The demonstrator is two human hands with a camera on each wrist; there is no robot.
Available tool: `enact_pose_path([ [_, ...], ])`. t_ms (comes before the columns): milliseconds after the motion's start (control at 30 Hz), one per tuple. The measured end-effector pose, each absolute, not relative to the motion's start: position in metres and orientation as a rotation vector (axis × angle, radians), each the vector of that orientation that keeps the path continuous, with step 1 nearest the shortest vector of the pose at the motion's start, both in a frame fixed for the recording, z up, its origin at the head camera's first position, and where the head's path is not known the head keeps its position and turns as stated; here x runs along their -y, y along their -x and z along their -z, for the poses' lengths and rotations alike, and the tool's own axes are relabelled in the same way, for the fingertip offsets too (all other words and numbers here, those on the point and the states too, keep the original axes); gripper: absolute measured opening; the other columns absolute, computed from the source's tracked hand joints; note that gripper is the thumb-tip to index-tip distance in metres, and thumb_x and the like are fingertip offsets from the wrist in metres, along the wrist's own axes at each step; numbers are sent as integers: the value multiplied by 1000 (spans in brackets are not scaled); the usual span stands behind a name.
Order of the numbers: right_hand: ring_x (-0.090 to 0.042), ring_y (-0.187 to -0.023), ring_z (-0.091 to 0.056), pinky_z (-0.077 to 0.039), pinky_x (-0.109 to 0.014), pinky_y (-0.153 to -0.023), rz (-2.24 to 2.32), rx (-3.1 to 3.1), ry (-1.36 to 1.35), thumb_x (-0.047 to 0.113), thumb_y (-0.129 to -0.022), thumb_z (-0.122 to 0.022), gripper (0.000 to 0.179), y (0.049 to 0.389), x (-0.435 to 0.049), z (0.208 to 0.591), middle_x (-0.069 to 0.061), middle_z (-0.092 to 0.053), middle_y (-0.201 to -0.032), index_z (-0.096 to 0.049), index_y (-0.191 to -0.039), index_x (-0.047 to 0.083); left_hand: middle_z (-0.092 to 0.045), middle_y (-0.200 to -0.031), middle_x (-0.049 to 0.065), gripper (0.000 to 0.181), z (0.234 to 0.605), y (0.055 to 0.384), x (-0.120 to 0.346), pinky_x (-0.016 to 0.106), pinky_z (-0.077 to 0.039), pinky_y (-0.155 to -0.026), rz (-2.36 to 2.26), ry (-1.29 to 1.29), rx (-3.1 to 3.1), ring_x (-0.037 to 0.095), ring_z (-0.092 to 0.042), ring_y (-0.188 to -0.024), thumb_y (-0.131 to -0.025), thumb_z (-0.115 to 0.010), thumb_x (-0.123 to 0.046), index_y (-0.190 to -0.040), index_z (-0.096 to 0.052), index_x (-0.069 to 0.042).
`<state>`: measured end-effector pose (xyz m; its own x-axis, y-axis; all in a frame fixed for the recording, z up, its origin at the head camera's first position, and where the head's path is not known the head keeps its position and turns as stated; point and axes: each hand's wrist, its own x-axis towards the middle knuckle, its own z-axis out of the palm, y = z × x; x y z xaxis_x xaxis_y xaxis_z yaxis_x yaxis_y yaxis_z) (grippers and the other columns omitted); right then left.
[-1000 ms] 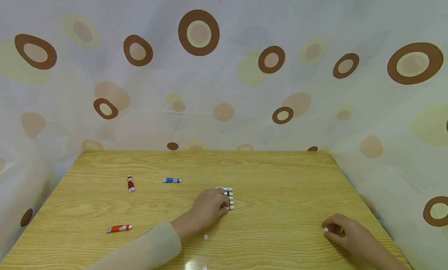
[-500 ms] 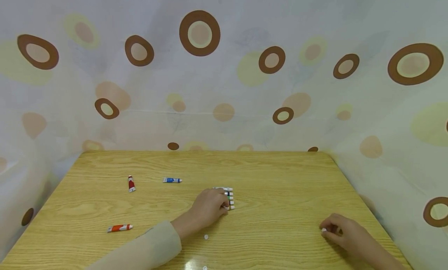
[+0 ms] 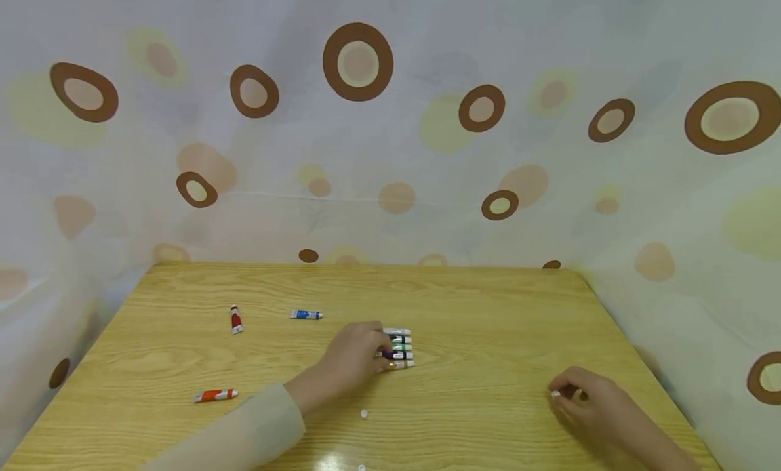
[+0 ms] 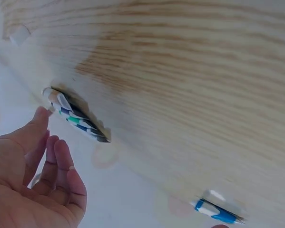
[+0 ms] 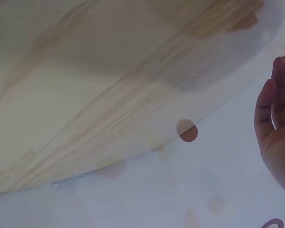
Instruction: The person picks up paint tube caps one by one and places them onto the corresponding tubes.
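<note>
Several small paint tubes (image 3: 399, 347) lie side by side in a row near the middle of the wooden table, white caps facing right. My left hand (image 3: 356, 352) is at the row's left end and hides part of it. Its fingers (image 4: 61, 152) look relaxed and slightly apart from the tubes in the left wrist view, and nothing shows between them. Over the right side of the table, my right hand (image 3: 592, 400) pinches a small white cap (image 3: 555, 394) between thumb and fingertip. The right wrist view shows only part of this hand (image 5: 278, 123), and the cap is hidden there.
A dark red tube (image 3: 236, 320), a blue tube (image 3: 307, 315) and an orange-red tube (image 3: 215, 395) lie apart on the left. Two loose white caps, one a small round cap (image 3: 364, 414), lie nearer the front. Patterned cloth (image 3: 390, 152) encloses the table's back and sides.
My left hand has drawn back slightly to the left, so more of the tube row shows. My right hand has shifted a little left with the cap. The head view has turned slightly.
</note>
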<state>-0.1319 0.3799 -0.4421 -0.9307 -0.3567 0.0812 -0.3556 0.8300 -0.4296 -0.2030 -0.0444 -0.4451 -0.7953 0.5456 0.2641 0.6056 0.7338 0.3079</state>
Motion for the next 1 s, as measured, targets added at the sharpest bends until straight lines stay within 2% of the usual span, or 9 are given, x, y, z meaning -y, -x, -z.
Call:
enact_pose_path([
  [233, 11, -79, -59, -52, -22, -65, 731, -3028, 618, 10, -93, -75, 7, 136, -367, 441, 6, -74, -90, -73, -98, 15, -69, -88, -5, 12, 443, 200, 71, 23, -56, -73, 603, 867, 2754, 9, -66, -80, -84, -86, -20, -93, -81, -14],
  [567, 11, -81, -60, -53, -22, -67, 749, -3008, 633, 10, -94, -73, 7, 145, -347, 441, 6, -75, -93, -74, -100, 14, -69, -88, -4, 16, 433, 193, 109, 24, -54, -72, 601, 765, 2786, 11, -65, -81, -82, -87, -20, -94, -80, -13],
  [767, 9, -82, -60, -54, -21, -69, 801, -2981, 641, 11, -95, -72, 8, 148, -336, 438, 5, -75, -96, -74, -103, 12, -72, -91, -4, 18, 426, 185, 143, 34, -54, -78, 539, 762, 2801, 12, -67, -82, -82, -87, -21, -96, -79, -14],
  [1000, 8, -83, -60, -53, -22, -67, 897, -2974, 747, 5, -94, -71, 11, 152, -327, 438, 0, -74, -94, -73, -103, 11, -73, -94, -4, 19, 421, 176, 193, 22, -51, -66, 584, 672, 2830, 12, -67, -81, -82, -86, -22, -99, -80, -16],
])
